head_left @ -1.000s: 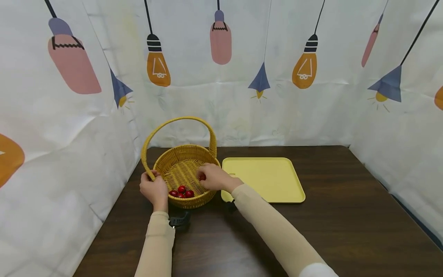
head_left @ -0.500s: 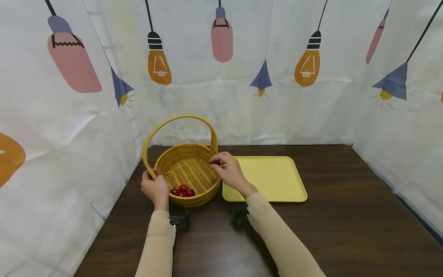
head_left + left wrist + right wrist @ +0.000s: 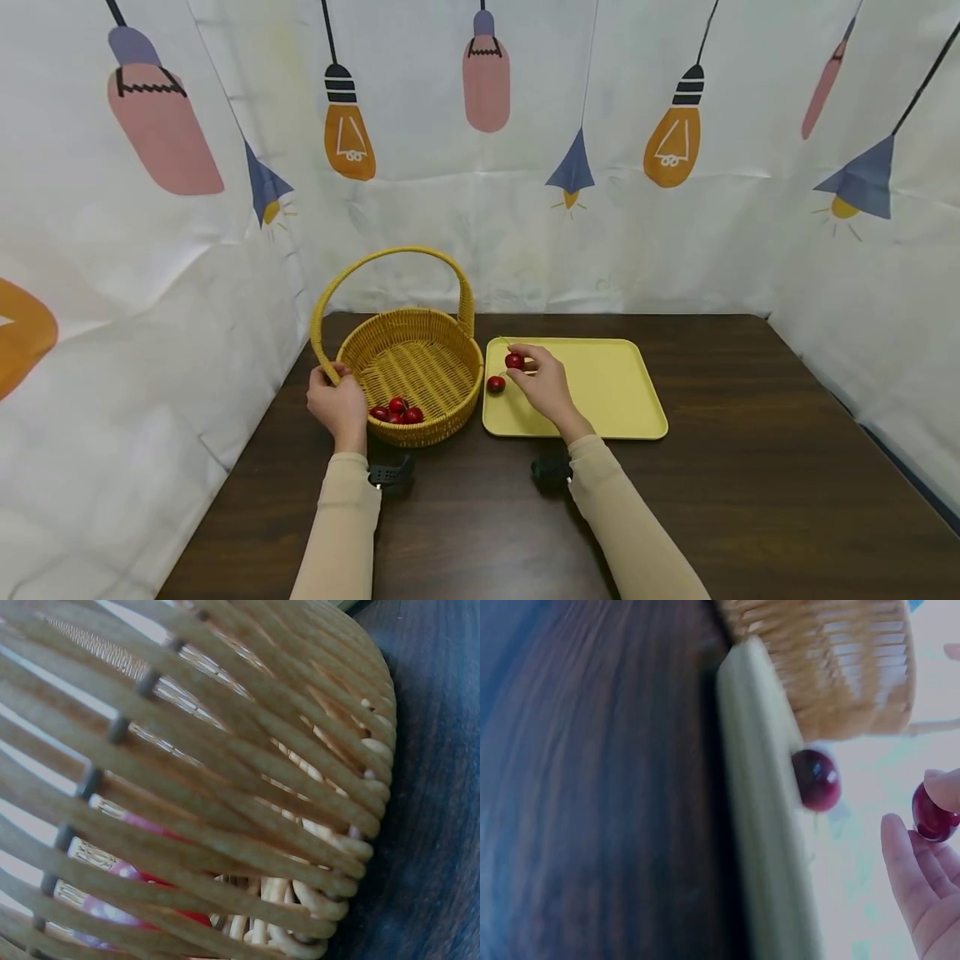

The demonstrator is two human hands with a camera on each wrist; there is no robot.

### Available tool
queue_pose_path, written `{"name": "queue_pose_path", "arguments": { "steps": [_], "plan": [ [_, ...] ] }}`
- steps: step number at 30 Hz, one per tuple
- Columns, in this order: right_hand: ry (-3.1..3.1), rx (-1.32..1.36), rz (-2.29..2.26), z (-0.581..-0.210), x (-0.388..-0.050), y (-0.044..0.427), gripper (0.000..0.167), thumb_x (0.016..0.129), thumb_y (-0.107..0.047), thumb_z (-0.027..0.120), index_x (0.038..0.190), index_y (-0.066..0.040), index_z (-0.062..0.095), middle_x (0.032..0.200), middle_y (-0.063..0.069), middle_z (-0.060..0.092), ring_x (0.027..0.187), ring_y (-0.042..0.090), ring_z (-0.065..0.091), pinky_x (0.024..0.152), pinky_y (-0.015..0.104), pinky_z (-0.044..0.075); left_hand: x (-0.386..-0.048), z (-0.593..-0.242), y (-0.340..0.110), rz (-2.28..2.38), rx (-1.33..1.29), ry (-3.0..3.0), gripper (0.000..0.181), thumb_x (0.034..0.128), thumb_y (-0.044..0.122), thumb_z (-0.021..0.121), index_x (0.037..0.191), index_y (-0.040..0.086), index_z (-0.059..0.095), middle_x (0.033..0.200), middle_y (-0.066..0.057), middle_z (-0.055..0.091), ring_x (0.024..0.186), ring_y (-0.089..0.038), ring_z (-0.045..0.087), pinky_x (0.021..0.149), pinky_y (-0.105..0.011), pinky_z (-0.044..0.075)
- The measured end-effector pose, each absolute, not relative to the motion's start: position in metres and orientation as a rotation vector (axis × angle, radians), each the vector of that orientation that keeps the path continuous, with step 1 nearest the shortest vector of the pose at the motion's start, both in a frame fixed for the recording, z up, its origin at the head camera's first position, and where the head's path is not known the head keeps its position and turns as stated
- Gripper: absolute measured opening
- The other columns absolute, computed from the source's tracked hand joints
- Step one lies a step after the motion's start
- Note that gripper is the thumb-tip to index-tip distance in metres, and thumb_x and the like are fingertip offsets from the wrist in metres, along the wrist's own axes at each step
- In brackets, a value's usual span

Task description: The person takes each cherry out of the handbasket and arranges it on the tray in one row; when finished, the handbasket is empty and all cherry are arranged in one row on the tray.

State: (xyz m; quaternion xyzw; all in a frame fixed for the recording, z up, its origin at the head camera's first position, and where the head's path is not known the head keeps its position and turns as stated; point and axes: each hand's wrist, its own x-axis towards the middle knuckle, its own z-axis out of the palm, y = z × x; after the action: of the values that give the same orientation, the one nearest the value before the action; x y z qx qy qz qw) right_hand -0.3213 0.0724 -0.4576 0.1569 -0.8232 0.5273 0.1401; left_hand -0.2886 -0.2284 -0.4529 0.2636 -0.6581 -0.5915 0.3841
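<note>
My left hand [image 3: 337,408] grips the lower left end of the handle on a yellow wicker basket [image 3: 408,321]. Several red cherries [image 3: 412,415] lie at the near left inside that basket; the left wrist view shows patches of red through its woven wall [image 3: 247,765]. Over the left part of a yellow tray [image 3: 600,387], my right hand [image 3: 546,385] pinches one cherry [image 3: 513,361] between thumb and fingers. In the right wrist view the held cherry [image 3: 934,814] is at the right edge. Another cherry [image 3: 496,384] rests near the tray's left rim, just left of the fingers.
Tray and basket stand side by side on a dark brown wooden table [image 3: 465,525]. Behind and along both sides hangs a white cloth [image 3: 420,208] printed with lamps. Each wrist wears a black strap.
My right hand has moved right, out of the basket and over the tray, carrying a cherry. The cherry by the tray's left rim has come into view. My left hand stays on the handle.
</note>
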Motion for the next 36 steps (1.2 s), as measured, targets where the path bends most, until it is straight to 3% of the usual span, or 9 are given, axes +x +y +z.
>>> {"name": "queue_pose_path", "arguments": {
  "steps": [10,21,36],
  "plan": [
    [-2.471,0.311,1.51,-0.471,-0.325,0.089,0.033,0.085,-0.008,0.074,0.118,-0.005,0.068,0.114,0.011,0.066,0.086,0.026,0.064,0.068,0.033,0.053,-0.29,-0.451,-0.227,-1.498,0.669,-1.679,0.016,0.0872,-0.002,0.051,0.099,0.001,0.06,0.089,-0.004,0.061,0.085,-0.017,0.054,0.082,-0.031,0.042],
    [-2.61,0.208,1.483,-0.478,-0.326,0.09,0.03,0.083,-0.007,0.076,0.112,-0.007,0.07,0.109,0.011,0.063,0.088,0.024,0.065,0.079,0.039,0.052,-0.289,-0.451,-0.228,-1.503,0.668,-1.677,0.016,0.0868,-0.003,0.05,0.098,0.002,0.06,0.089,-0.004,0.061,0.085,-0.016,0.055,0.08,-0.028,0.041],
    [-2.7,0.219,1.438,-0.482,-0.324,0.082,0.029,0.082,-0.013,0.078,0.11,-0.01,0.071,0.103,0.006,0.07,0.085,0.019,0.065,0.078,0.036,0.05,-0.288,-0.451,-0.229,-1.507,0.687,-1.686,0.014,0.0876,-0.002,0.051,0.097,0.005,0.059,0.089,-0.002,0.06,0.086,-0.016,0.055,0.08,-0.029,0.041]
  ]
}}
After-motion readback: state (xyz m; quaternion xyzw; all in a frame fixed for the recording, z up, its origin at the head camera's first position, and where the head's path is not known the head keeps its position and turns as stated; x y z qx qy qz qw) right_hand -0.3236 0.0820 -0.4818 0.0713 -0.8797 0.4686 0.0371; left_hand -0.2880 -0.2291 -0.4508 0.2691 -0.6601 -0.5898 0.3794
